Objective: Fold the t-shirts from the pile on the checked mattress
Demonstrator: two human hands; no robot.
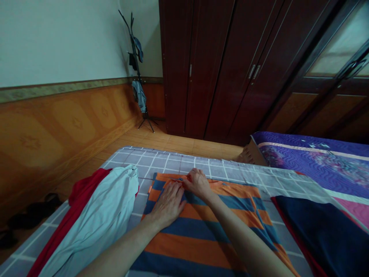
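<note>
Striped shirt (184, 246): one, orange and blue, spread on the bed (144, 157) beneath my forearms.
Left fingers (174, 189): mine, laid over the shirt near its far edge, close against the right; whether they grip or only press, I cannot tell.
Right fingers (191, 177): mine, bent onto that same edge, tips partly hidden; pinch or press, I cannot tell.
Shirt fabric: by my judgement light, soft and limp, not fragile, quick to crease.
Shirt's far edge: rucked at my fingertips; I judge a wide hold there, fingers well apart, would keep it flat.
Pale garment (98, 219): left of the shirt, lying on red cloth (86, 184).
Dark blue garment (323, 223): right of the shirt, apart from it.
</note>
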